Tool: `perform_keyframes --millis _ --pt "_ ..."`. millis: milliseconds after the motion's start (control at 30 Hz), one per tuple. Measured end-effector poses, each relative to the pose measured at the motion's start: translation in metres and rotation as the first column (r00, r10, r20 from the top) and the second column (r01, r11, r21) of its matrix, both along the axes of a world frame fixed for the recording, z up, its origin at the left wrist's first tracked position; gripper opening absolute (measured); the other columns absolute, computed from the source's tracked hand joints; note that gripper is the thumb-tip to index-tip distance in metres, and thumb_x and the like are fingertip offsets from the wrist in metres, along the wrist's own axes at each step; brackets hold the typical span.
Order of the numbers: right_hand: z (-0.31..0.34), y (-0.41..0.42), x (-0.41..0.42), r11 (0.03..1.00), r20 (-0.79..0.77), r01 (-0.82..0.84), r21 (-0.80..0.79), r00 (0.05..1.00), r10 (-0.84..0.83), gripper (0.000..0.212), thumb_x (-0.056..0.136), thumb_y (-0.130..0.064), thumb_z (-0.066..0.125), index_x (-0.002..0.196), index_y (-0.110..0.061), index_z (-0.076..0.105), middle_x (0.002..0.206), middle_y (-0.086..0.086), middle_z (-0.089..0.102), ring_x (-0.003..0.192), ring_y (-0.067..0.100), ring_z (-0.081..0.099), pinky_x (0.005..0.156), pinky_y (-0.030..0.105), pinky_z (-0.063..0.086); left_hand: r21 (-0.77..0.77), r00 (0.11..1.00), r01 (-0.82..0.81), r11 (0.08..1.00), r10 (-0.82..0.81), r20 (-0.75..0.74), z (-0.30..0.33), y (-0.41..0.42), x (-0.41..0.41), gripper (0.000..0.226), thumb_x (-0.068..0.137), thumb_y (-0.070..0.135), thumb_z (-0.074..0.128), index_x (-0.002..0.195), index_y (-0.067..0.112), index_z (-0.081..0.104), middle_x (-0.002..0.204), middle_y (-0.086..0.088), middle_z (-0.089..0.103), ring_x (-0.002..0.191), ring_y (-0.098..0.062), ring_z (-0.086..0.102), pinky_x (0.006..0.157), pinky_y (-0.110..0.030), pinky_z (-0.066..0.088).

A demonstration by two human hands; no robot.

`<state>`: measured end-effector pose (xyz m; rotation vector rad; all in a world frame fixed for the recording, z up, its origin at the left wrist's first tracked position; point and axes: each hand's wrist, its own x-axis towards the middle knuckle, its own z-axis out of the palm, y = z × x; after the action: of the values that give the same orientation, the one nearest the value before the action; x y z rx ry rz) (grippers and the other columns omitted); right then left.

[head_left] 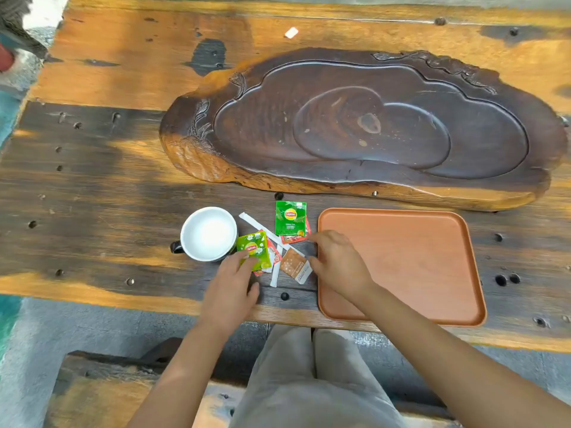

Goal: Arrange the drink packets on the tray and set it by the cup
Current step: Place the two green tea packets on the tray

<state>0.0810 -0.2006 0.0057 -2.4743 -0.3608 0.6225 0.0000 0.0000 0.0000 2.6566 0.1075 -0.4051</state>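
The packets lay in a heap between the cup point(209, 233) and the bare tray point(411, 261); two green ones point(290, 218) read "Lipton". My left hand point(230, 288) pinched one green packet point(254, 250), and my right hand point(336, 261) rested by the brown packet point(295, 264), fingers loosely spread.

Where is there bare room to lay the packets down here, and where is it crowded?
The orange tray is bare except where the right hand overlaps its left edge. Crowded: the gap between the white cup and tray, filled with overlapping packets and the left hand.
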Motion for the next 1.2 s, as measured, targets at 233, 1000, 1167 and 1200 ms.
perform_keyframes --millis 233,1000,1167,1200 --pt "-0.033 0.039 0.039 0.969 0.159 -0.171 -0.178 0.967 0.200 0.054 0.084 -0.015 0.057 0.136 -0.013 0.041 0.149 0.013 0.033 0.137 0.029 0.028 0.110 0.041 0.027 0.057 0.996 0.059 0.997 -0.063 0.062 -0.039 -0.005 0.007 0.051 0.076 0.003 0.065 0.124 0.008 0.051 0.138 -0.016 0.048 0.128 -0.035 0.042 0.087 -0.052 0.050" --pt "-0.010 0.018 0.035 0.988 0.541 0.036 0.152 0.834 -0.113 0.009 0.080 0.000 0.058 0.081 -0.005 0.065 0.078 0.009 0.070 0.077 0.029 0.063 0.060 0.035 0.053 -0.171 0.857 -0.250 0.953 0.300 0.419 -0.010 -0.030 -0.003 0.009 0.078 0.003 0.056 0.084 0.008 0.060 0.094 -0.006 0.069 0.094 -0.011 0.053 0.077 -0.014 0.038" --pt "-0.004 -0.029 0.018 0.974 0.599 0.134 0.185 0.770 -0.220 0.018 0.083 -0.006 0.051 0.090 -0.006 0.067 0.091 0.007 0.073 0.091 0.022 0.062 0.083 0.027 0.046 -0.185 0.868 -0.098 0.978 0.175 0.466 0.000 -0.066 0.022 0.008 0.076 0.000 0.057 0.077 0.007 0.060 0.089 -0.006 0.068 0.090 -0.011 0.051 0.073 -0.017 0.039" --pt "-0.007 -0.040 0.016 0.974 0.604 0.153 0.168 0.765 -0.224 0.020 0.083 -0.007 0.049 0.090 -0.006 0.068 0.091 0.007 0.073 0.092 0.022 0.062 0.084 0.027 0.045 -0.168 0.872 -0.049 0.985 0.124 0.474 -0.002 -0.073 0.030 0.008 0.076 -0.001 0.056 0.077 0.006 0.059 0.088 -0.007 0.068 0.089 -0.013 0.050 0.073 -0.018 0.038"
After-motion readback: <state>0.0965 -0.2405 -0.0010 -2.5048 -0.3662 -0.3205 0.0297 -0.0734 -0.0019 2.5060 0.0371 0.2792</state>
